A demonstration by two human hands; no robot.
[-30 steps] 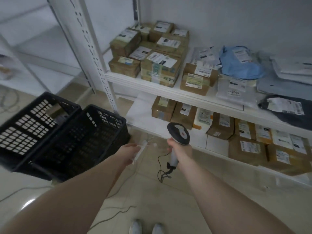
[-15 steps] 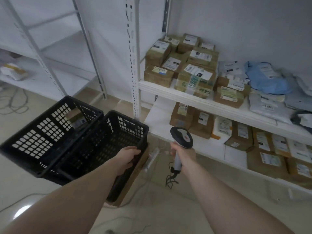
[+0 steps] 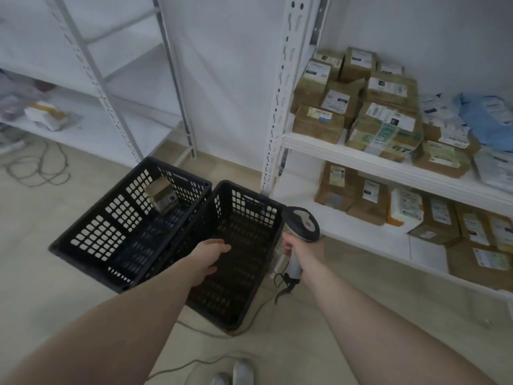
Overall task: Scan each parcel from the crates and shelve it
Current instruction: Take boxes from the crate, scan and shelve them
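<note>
Scanner is held tight in the right hand, left hand hangs loose & empty over the near crate, so the last parcel, up-left of it in the far crate, prob. must be picked next.

floor and side rack

grey cables are lying looped on the beige floor at left. a white rack is standing along the wall, holding a small white-and-yellow box. pale shoes are showing at the bottom edge.
</note>
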